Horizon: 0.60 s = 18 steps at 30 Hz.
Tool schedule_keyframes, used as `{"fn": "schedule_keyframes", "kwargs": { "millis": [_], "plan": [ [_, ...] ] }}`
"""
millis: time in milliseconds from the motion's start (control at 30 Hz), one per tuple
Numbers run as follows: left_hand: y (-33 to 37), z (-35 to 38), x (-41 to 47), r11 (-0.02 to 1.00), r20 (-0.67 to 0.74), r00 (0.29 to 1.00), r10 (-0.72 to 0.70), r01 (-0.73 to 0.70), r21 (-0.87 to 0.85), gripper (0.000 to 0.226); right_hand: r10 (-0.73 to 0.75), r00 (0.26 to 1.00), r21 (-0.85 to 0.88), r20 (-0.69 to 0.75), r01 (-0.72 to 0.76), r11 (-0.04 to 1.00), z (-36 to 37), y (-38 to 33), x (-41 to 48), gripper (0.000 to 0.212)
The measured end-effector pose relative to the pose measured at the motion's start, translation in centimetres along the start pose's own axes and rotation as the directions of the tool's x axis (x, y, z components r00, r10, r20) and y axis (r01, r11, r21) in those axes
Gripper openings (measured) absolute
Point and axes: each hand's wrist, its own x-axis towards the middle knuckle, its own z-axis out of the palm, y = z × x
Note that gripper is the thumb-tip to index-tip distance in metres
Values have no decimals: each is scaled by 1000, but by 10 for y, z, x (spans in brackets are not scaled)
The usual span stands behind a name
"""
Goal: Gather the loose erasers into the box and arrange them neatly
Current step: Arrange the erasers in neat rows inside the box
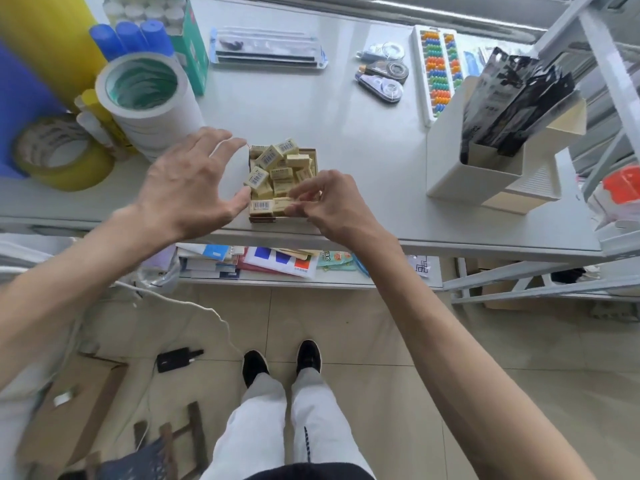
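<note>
The right forearm (450, 341) reaches in from the near side, and the right hand (332, 202) has its fingertips curled in a pinch on the front eraser (282, 204) at the near right corner of the box (263, 220). The left hand (187, 181) hovers spread wide just left of the box, thumb close to its wall, though whether it touches is unclear. The box sits right at the near edge of the desk (346, 150), so a tug towards the body could likely tip it onto the shelf below (311, 280) or the floor. The erasers (270, 157) fill it in a loose heap, several tilted and riding above the rim. Pressing one flat may squeeze a neighbour out over the side, and the open left hand could knock the top ones. To the right, well apart, a white organiser (450, 174) holds dark packets (512, 98). At the far left a green carton (190, 46) holds white round-topped items.
</note>
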Motion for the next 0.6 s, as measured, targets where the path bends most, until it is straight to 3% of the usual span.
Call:
{"fn": "schedule_keyframes", "kwargs": {
  "millis": [200,600],
  "plan": [
    [-6,4,1,1000,17,999,31,-31,-3,68,-62,997,-100,53,67,993,-5,-6,-3,16],
    [-4,2,2,997,20,997,68,-67,-33,70,-101,990,-285,103,127,950,-3,-11,-7,24]
  ]
}}
